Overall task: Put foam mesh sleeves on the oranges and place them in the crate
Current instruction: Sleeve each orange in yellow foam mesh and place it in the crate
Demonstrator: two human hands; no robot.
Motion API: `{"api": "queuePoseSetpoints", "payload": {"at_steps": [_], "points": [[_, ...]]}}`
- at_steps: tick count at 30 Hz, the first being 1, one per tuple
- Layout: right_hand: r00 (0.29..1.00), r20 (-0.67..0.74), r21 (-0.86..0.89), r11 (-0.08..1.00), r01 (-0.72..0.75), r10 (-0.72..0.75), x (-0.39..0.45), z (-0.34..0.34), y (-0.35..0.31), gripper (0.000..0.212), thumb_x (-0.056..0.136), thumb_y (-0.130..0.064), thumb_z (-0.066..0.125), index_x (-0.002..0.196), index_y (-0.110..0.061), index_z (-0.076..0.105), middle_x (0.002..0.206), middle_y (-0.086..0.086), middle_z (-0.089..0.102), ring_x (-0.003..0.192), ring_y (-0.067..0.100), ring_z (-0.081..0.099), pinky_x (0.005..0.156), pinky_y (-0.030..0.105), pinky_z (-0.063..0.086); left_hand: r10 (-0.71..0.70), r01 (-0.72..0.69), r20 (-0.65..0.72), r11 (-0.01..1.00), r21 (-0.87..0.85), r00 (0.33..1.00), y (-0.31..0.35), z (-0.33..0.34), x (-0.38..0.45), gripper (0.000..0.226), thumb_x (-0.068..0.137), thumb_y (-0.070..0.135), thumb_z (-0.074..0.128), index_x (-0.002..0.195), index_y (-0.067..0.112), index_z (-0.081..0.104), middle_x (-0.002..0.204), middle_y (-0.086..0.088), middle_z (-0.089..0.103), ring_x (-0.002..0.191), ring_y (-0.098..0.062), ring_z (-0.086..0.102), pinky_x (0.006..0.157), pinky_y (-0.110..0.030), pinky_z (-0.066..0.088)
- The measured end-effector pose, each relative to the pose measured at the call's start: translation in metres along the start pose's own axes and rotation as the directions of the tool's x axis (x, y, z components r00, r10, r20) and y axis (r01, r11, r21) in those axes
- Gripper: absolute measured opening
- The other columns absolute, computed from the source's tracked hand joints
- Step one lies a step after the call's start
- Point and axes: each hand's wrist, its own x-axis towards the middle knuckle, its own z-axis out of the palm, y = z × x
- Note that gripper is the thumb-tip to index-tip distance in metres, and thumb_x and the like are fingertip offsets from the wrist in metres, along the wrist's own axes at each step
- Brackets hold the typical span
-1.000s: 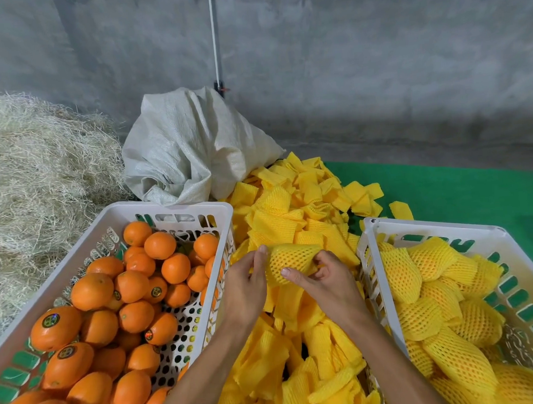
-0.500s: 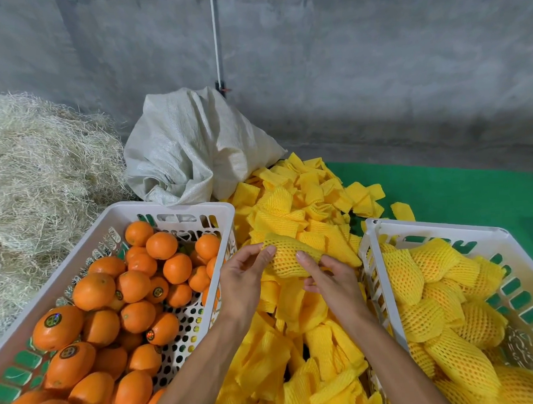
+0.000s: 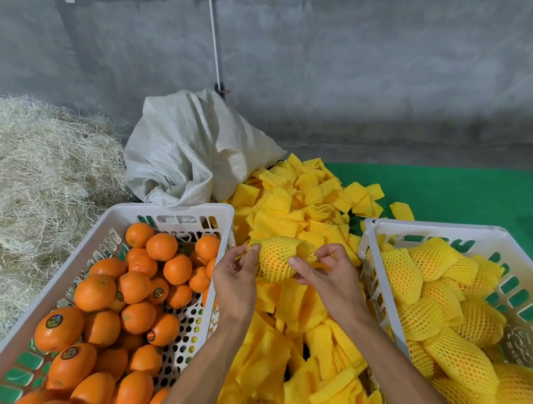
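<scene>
A: What are the biggest things here?
B: A white plastic crate of bare oranges at left, a loose pile of flat yellow foam mesh sleeves in the middle, and a white plastic crate of sleeved oranges at right.
A: And the orange being worked on?
B: The orange in a yellow mesh sleeve is held above the pile, between the crates.
A: The hands?
B: The left hand touches its left end with curled fingertips; the right hand pinches the sleeve's open right end between thumb and fingers.
</scene>
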Motion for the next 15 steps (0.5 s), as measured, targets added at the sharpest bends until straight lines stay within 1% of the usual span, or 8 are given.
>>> {"api": "queuePoseSetpoints", "payload": {"at_steps": [2, 3, 5, 7, 8, 10, 12, 15], "points": [[0.999, 0.028, 0.057, 0.998, -0.036, 0.034, 0.0009, -0.0014, -0.0001, 0.062, 0.074, -0.055, 0.086, 0.118, -0.03, 0.049, 0.11, 0.008, 0.072, 0.08, 0.031, 0.077, 0.078, 0.048, 0.063, 0.021, -0.021, -0.012, 1.0, -0.019, 1.0, 0.001, -0.001, -0.0003, 0.013, 0.094, 0.032, 0.075, 0.096, 0.019, 0.073, 0.074, -0.035, 0.056, 0.068, -0.022, 0.05, 0.066, -0.032, 0.054], [0.998, 0.048, 0.076, 0.996, -0.05, 0.046, 0.0011, -0.0014, 0.0002, 0.061, 0.08, -0.054, 0.081, 0.127, -0.033, 0.048, 0.113, 0.007, 0.071, 0.079, 0.032, 0.077, 0.075, 0.043, 0.063, 0.041, -0.041, -0.023, 0.999, -0.017, 0.999, 0.0017, -0.0012, -0.0005, 0.015, 0.094, 0.034, 0.075, 0.094, 0.019, 0.073, 0.072, -0.032, 0.059, 0.066, -0.022, 0.051, 0.064, -0.027, 0.054], [0.995, 0.078, 0.069, 0.996, -0.06, 0.055, 0.0013, -0.0009, 0.0002, 0.058, 0.089, -0.055, 0.069, 0.138, -0.031, 0.05, 0.117, 0.005, 0.07, 0.08, 0.032, 0.077, 0.071, 0.035, 0.063, 0.059, -0.059, -0.018, 0.998, 0.027, 0.998, 0.0015, -0.0011, -0.0016, 0.02, 0.095, 0.044, 0.071, 0.095, 0.024, 0.075, 0.07, -0.009, 0.07, 0.066, -0.013, 0.061, 0.061, -0.018, 0.052], [0.995, 0.092, 0.043, 0.999, -0.033, 0.029, 0.0019, -0.0004, 0.0026, 0.046, 0.091, -0.054, 0.067, 0.126, -0.024, 0.06, 0.113, 0.004, 0.072, 0.082, 0.031, 0.077, 0.072, 0.033, 0.063, 0.017, -0.023, 0.087, 0.998, 0.066, 0.996, 0.0036, 0.0009, -0.0044, 0.03, 0.094, 0.055, 0.066, 0.102, 0.028, 0.075, 0.08, 0.013, 0.075, 0.076, 0.003, 0.067, 0.065, -0.01, 0.051], [0.995, 0.094, 0.044, 0.999, -0.018, 0.013, 0.0017, -0.0008, 0.0034, 0.038, 0.093, -0.051, 0.068, 0.118, -0.023, 0.062, 0.111, 0.003, 0.072, 0.083, 0.031, 0.077, 0.072, 0.033, 0.063, -0.021, 0.013, 0.143, 0.998, 0.055, 0.99, 0.0049, 0.0027, -0.0057, 0.034, 0.09, 0.058, 0.068, 0.107, 0.029, 0.074, 0.089, 0.018, 0.076, 0.086, 0.007, 0.068, 0.07, -0.007, 0.051], [0.995, 0.099, 0.067, 0.997, -0.023, 0.016, 0.0011, -0.0013, 0.0028, 0.031, 0.095, -0.045, 0.068, 0.112, -0.02, 0.061, 0.11, 0.003, 0.073, 0.085, 0.032, 0.077, 0.072, 0.033, 0.062, -0.073, 0.073, 0.193, 0.997, 0.007, 0.979, 0.0052, 0.005, -0.0051, 0.042, 0.082, 0.051, 0.079, 0.116, 0.027, 0.072, 0.103, 0.012, 0.079, 0.101, 0.005, 0.07, 0.075, -0.006, 0.05], [0.993, 0.105, 0.081, 0.995, -0.058, 0.05, 0.001, -0.0011, 0.0018, 0.034, 0.094, -0.049, 0.068, 0.113, -0.022, 0.06, 0.11, 0.002, 0.074, 0.086, 0.033, 0.077, 0.072, 0.032, 0.062, -0.076, 0.09, 0.202, 0.994, -0.059, 0.976, 0.0059, 0.0054, -0.0033, 0.046, 0.078, 0.039, 0.084, 0.118, 0.022, 0.071, 0.105, 0.001, 0.08, 0.102, -0.004, 0.073, 0.076, -0.009, 0.052], [0.992, 0.084, 0.097, 0.99, -0.103, 0.095, 0.0014, -0.001, -0.0003, 0.039, 0.089, -0.053, 0.071, 0.114, -0.026, 0.061, 0.111, 0.003, 0.074, 0.088, 0.03, 0.077, 0.071, 0.033, 0.062, -0.083, 0.114, 0.255, 0.988, -0.108, 0.963, 0.0056, 0.0054, -0.0027, 0.048, 0.079, 0.032, 0.085, 0.122, 0.019, 0.069, 0.109, -0.005, 0.079, 0.105, -0.014, 0.074, 0.082, -0.02, 0.058]]}}
